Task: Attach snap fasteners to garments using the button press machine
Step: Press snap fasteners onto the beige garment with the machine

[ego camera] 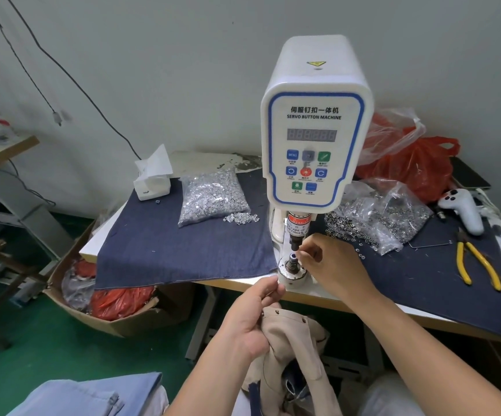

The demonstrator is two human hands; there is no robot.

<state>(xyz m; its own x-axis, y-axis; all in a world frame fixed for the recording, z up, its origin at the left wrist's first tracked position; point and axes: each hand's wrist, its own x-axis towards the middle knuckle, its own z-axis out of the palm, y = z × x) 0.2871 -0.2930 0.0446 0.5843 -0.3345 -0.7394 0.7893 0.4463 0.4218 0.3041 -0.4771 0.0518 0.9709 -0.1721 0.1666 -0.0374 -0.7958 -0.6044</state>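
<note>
The press machine (312, 130) stands on the table (318, 295), a bag of snaps (213, 196) and a tissue box (152, 183) to its left; another bag of snaps (384, 217) and pliers (477, 265) lie to its right. A cardboard box (117, 313) sits on the floor beneath the table's left end; the garment (291, 334) hangs before the table, seemingly on the person's lap.

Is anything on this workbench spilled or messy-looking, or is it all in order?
A few things. Small metal snap parts lie loose on the blue cloth beside their clear bag, and more rings are scattered out of the torn bag on the right. The machine's display looks blank or dim.
</note>
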